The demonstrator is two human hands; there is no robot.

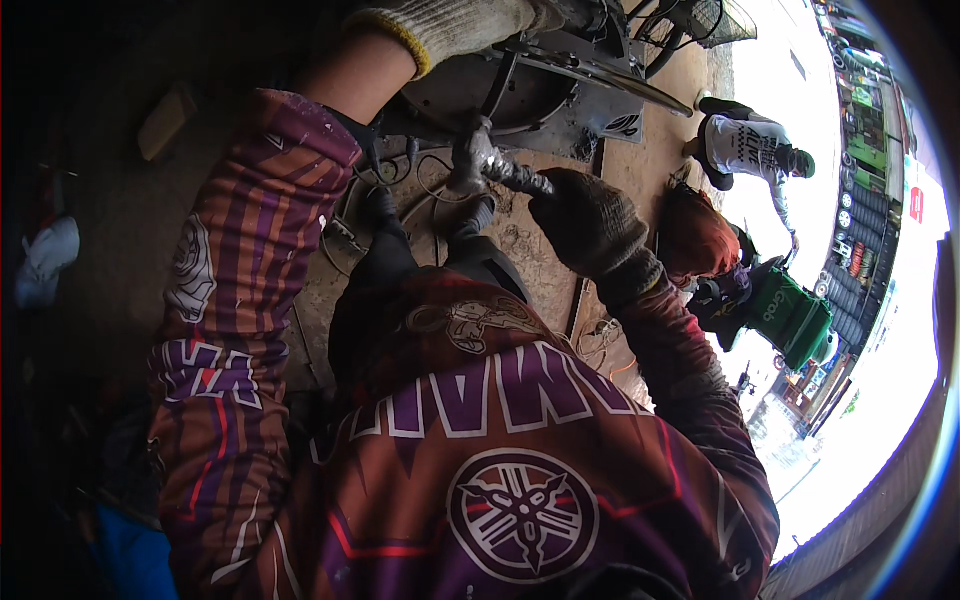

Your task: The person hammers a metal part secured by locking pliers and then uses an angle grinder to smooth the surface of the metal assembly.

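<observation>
My right hand, in a dark, soiled knit glove, is closed round the handle of a hammer. Its blunt metal head points left, above my feet. A narrow dark metal bar slants down from the machine and ends close to the hammer's head; whether they touch, I cannot tell. At the top, my left hand wears a pale knit glove with a yellow-edged cuff. It reaches over the dark machine, which has a round plate. The left fingers are lost in shadow at the upper edge.
Black cables loop on the floor by my feet. A long metal rod juts out to the right from the machine. Beyond it are a wire basket, a person in a white top and a green delivery box.
</observation>
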